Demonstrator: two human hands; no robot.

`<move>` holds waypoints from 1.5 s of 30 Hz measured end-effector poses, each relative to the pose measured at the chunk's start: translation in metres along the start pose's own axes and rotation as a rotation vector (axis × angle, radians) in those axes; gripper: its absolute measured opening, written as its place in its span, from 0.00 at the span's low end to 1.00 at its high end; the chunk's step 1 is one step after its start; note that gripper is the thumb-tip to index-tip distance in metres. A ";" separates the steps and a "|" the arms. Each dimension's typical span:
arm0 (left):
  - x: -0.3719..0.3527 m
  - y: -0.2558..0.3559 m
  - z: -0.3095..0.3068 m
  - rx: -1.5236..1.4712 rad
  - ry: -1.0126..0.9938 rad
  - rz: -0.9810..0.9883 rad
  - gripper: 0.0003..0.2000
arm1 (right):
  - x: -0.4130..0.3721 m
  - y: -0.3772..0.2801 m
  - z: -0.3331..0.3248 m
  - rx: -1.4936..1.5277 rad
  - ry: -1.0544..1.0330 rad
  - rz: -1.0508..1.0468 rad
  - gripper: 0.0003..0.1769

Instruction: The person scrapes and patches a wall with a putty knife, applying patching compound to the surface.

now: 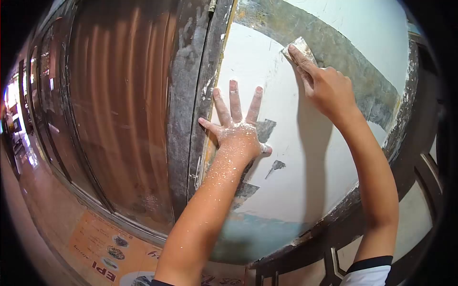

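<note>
the left hand (238, 133) lies flat and released against the white panel (291, 157), near the centre of the view, fingers spread and pointing toward 12 o'clock, the thumb out toward 3 o'clock. its back and the forearm below are dusted with white flecks. the right hand (329, 90), at about 1 o'clock from the left one, is closed on a small scraper (298, 47): the index finger runs along the back of the tool and presses it against the surface, the other fingers curled beneath. the scraper sits at the 11 o'clock end of that hand, its pale, coated blade touching the panel right where the white coat meets a grey-green band (353, 62) that sweeps from 12 o'clock down toward 3 o'clock. the two hands are apart, with bare white surface between them.

small dark patches show through the white coat just at 3 and 5 o'clock of the left hand, and a bluish area lies at 6 o'clock near the lower edge. a smeared grey frame post (188, 95) stands just at 9 o'clock of the left hand, the little finger almost at its edge. further toward 9 o'clock is a brown ribbed shutter (119, 95). an orange poster (109, 252) with food pictures lies at 7 o'clock. a white sleeve (369, 274) with a dark trim shows at 5 o'clock.
</note>
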State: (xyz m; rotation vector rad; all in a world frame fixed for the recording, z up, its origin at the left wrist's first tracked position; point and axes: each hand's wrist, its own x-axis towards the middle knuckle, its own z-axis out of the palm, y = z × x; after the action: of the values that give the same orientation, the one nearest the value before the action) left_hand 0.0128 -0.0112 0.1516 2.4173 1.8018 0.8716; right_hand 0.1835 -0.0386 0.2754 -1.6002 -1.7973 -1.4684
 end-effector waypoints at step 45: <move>-0.002 0.001 -0.007 -0.006 -0.040 -0.020 0.78 | 0.031 -0.014 0.009 0.384 0.182 -0.044 0.28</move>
State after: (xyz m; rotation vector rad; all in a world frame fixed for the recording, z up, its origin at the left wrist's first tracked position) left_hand 0.0107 -0.0157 0.1569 2.3904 1.8044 0.8201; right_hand 0.1642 -0.0124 0.2894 -1.2068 -1.8786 -1.1531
